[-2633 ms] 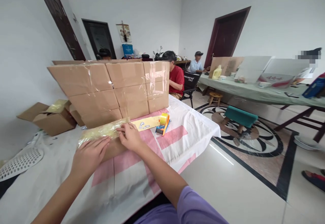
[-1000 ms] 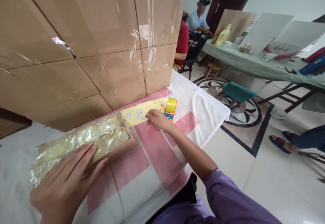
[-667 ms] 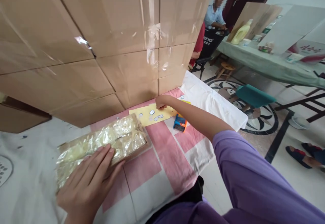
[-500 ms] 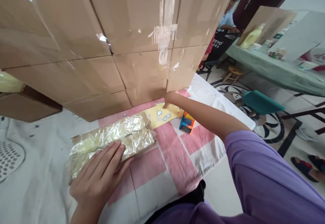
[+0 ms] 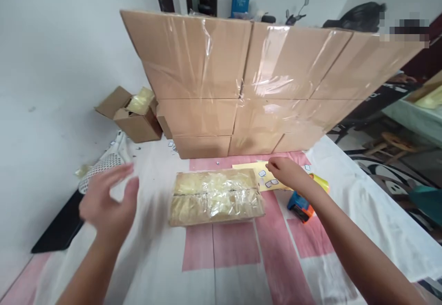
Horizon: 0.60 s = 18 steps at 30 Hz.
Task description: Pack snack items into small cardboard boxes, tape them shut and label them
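Observation:
A flat cardboard box covered with crinkled yellowish plastic (image 5: 214,196) lies on the white and pink cloth (image 5: 235,249) in front of me. My left hand (image 5: 108,202) hovers to the left of it, fingers spread and blurred by motion, holding nothing. My right hand (image 5: 287,173) reaches past the box's right end, its fingertips pinched at the yellow sticker sheet (image 5: 265,180), where small white labels show. What the fingers hold is too small to make out. A tape dispenser (image 5: 304,201) with a yellow roll lies just right of my right forearm.
A wall of taped cardboard boxes (image 5: 248,79) stands behind the sheet. An open carton (image 5: 133,114) sits at the back left by the wall. A white perforated tray (image 5: 100,169) lies at the left edge. A stool (image 5: 393,143) and patterned floor are at the right.
My left hand has lifted off the plastic-covered box and moved left. My right hand stayed at the sticker sheet. The camera has drawn back and turned left.

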### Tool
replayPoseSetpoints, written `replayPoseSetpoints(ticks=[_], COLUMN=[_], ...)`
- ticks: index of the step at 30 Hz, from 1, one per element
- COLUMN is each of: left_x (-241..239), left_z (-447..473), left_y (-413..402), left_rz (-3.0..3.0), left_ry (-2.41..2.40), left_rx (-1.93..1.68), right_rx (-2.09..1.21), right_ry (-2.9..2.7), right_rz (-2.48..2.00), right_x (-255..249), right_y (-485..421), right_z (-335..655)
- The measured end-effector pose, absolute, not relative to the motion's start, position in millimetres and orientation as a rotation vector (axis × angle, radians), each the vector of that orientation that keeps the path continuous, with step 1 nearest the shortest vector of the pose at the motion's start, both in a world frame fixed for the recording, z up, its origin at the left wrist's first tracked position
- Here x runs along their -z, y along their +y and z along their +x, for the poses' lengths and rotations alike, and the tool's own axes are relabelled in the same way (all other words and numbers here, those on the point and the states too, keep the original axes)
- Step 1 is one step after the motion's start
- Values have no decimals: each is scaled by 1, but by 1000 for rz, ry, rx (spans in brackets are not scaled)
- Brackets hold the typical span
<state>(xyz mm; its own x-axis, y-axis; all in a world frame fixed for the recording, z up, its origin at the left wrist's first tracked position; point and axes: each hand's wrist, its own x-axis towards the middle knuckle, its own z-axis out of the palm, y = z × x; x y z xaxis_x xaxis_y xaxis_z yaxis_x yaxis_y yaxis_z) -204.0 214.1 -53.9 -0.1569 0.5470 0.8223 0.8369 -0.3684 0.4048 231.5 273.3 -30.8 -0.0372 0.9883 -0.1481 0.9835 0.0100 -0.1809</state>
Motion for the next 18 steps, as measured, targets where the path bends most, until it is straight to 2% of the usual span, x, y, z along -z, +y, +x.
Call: replayPoseSetpoints(ticks=[4, 8, 14, 15, 17, 18], left_x=[36, 49, 104, 112, 124, 127], left_z=[-239, -241, -181, -169, -150, -143], left_y=[301, 347, 293, 277, 246, 234], left_rz=[-1875, -1841, -2123, -2203, -2199, -2129], left_ry=[-2228, -2380, -2445, -2451, -2592, -2694], left_rx=[1620, 1672, 1995, 2094, 2553, 2642], right_rx=[-533, -1006, -1286, -1342, -1424, -1432], right_ry=[-2125, -1833, -1575, -1583, -1640, -1675], right_rz=[-1905, -1445, -1347, -1283, -1142, -1095], right_x=[36, 58, 114, 120, 126, 126], right_y=[258, 233, 180, 172, 160, 156], right_z=[203, 186, 189, 189, 188, 187])
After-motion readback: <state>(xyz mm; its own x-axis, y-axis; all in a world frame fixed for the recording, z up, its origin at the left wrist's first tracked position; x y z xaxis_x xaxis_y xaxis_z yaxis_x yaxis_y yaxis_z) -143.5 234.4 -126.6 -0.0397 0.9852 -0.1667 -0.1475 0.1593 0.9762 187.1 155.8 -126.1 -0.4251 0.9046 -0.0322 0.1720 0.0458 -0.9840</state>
